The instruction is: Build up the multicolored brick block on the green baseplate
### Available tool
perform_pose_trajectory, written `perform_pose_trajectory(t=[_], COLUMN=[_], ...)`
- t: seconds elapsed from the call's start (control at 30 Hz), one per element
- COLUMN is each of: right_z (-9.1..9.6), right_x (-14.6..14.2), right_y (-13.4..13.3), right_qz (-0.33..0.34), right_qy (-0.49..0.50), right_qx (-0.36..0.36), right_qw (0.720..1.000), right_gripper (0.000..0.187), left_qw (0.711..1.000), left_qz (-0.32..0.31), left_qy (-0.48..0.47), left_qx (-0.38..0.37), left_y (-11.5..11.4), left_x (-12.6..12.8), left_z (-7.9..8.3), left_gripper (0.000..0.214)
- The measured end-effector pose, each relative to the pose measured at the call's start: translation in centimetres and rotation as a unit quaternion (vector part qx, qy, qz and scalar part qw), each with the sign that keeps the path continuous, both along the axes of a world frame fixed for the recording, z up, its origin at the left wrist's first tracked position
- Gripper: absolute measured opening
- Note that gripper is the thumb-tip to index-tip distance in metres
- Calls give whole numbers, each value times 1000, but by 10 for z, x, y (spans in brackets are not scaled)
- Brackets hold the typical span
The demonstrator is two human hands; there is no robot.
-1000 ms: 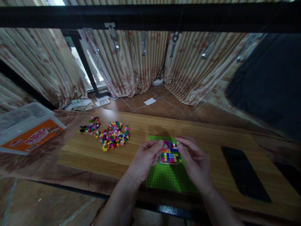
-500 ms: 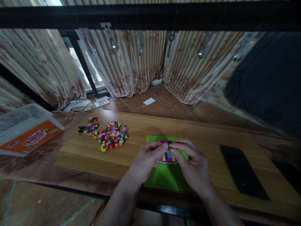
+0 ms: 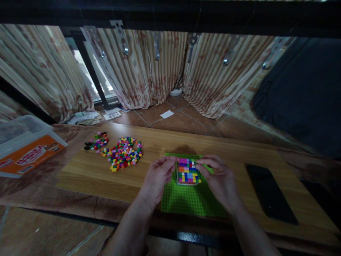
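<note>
A green studded baseplate [image 3: 186,199] lies on the wooden board in front of me. On it sits a small square block of multicoloured bricks [image 3: 188,171]. My left hand [image 3: 157,176] has its fingers curled against the block's left edge. My right hand [image 3: 220,179] pinches the block's upper right edge with thumb and fingers. A heap of loose coloured bricks [image 3: 123,153] lies to the left on the board, apart from both hands.
A smaller cluster of bricks [image 3: 97,141] lies left of the heap. An orange-labelled clear plastic box [image 3: 25,149] stands at the far left. A black phone [image 3: 269,192] lies on the board's right side. Curtains and a tiled floor are behind.
My hands have drawn apart from the top of the block to its two sides, so more of its coloured face shows. The view shifted slightly.
</note>
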State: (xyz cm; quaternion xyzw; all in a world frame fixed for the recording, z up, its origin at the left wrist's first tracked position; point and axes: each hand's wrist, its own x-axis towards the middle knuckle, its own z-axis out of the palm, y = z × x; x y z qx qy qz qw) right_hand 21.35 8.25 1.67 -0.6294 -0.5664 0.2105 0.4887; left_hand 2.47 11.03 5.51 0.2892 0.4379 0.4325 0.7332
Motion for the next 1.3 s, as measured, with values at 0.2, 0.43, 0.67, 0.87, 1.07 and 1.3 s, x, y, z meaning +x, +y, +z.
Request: perform_pose_trajectory(t=[0.2, 0.43, 0.67, 0.87, 1.07, 1.3], right_z=[2, 3, 3, 3, 1, -1], right_x=[-5, -6, -6, -11, -17, -19], right_y=[6, 7, 8, 9, 9, 13], right_qz=[-11, -25, -59, -61, -31, -37], right_qy=[61, 131, 256, 297, 305, 350], right_qx=[-1, -37, -66, -77, -89, -104], right_qw=[998, 990, 963, 950, 948, 930], right_gripper=[14, 24, 31, 30, 31, 30], left_qw=[1000, 1000, 1000, 1000, 1000, 1000], left_qz=[-10, -7, -11, 1, -8, -5], left_qy=[-7, -9, -15, -8, -8, -8], left_qx=[8, 7, 10, 9, 17, 7], left_y=[0, 2, 2, 2, 1, 1], left_x=[0, 0, -2, -2, -1, -1], left_z=[-2, -2, -2, -1, -1, -1], left_gripper=[32, 31, 28, 26, 26, 27])
